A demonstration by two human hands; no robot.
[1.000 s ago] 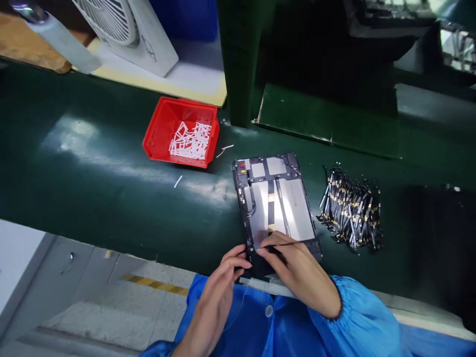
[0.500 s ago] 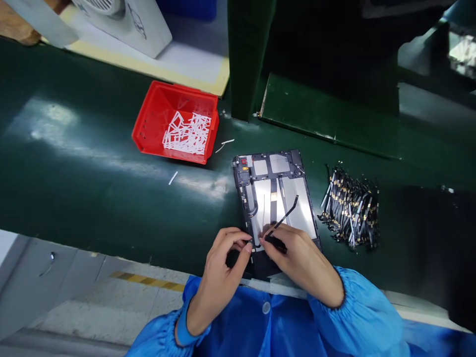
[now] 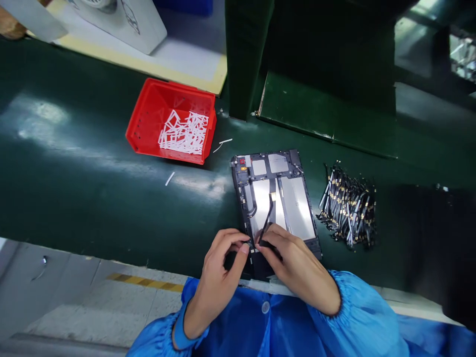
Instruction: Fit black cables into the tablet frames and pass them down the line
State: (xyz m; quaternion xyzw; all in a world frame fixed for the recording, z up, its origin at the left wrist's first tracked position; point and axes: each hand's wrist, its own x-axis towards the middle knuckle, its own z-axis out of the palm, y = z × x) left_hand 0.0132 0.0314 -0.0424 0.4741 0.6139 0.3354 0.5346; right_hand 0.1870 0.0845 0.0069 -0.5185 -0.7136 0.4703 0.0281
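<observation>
An opened tablet lies back-up on the green belt, its silver battery and dark boards showing. My right hand pinches the near end of a thin black flex cable that stands up over the battery. My left hand has its fingers curled, with the tips pinched at the tablet's near left edge, close to the same cable end. Both wrists come out of blue sleeves.
A red bin with white strips stands at the back left of the tablet. A heap of black flex cables lies to its right. A few white strips lie loose on the belt. A green post rises behind.
The flex cable has swung from leaning right to standing nearly upright over the battery. My hands stayed at the tablet's near end. The camera shifted slightly.
</observation>
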